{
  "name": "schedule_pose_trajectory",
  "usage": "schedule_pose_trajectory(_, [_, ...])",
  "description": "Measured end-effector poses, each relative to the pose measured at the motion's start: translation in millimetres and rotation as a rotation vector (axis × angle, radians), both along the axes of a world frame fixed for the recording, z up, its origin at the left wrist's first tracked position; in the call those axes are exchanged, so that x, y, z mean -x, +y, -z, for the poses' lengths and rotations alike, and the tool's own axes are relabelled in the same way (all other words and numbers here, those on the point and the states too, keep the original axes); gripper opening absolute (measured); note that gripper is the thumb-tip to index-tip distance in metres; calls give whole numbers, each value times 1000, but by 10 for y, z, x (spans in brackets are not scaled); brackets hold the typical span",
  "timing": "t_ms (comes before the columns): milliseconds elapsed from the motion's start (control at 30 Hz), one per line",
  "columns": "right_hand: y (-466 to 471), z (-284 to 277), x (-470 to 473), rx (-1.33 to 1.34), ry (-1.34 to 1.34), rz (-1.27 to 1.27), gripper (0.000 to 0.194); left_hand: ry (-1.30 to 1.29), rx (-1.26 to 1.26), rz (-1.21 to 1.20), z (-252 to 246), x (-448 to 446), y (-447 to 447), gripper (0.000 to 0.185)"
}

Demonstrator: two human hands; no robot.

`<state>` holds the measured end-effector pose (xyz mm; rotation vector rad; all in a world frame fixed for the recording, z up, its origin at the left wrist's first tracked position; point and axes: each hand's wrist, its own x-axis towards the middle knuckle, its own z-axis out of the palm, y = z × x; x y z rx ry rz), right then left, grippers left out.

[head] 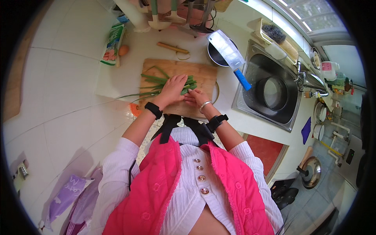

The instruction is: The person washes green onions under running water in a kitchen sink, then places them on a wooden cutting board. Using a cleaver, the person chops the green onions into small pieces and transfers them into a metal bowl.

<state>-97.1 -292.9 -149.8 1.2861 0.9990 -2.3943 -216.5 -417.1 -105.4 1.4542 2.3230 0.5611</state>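
A bunch of green onions (152, 78) lies across the wooden cutting board (176, 66), its thin leaf tips reaching past the board's left edge. My left hand (172, 89) is laid over the bunch and holds it against the board. At the right end of the stalks, the fingers of my right hand (198, 97) grip the green ends, close beside my left fingertips. Both palms hide part of the bunch. A cleaver (226, 50) with a blue handle rests across a dark round pot (216, 55), behind and right of the board.
The steel sink (249, 97) on the right holds a dark round pan (268, 91) with liquid. A brown egg (123, 50) sits beside a green-and-white packet (113, 44). Behind the board lies a brown stick-like object (172, 48). Ladles and spatulas (173, 17) hang at the back.
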Motion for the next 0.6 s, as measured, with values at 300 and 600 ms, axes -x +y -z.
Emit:
schedule_pose_trajectory(300, [1173,-1037,-278,-2160,164,-316,48,86,-67,-34,30,-160,86,73])
schedule_pose_trajectory(600, [1493,-795,-148,-2022,-200,-553,57,140,-65,-72,-2,-241,118,89])
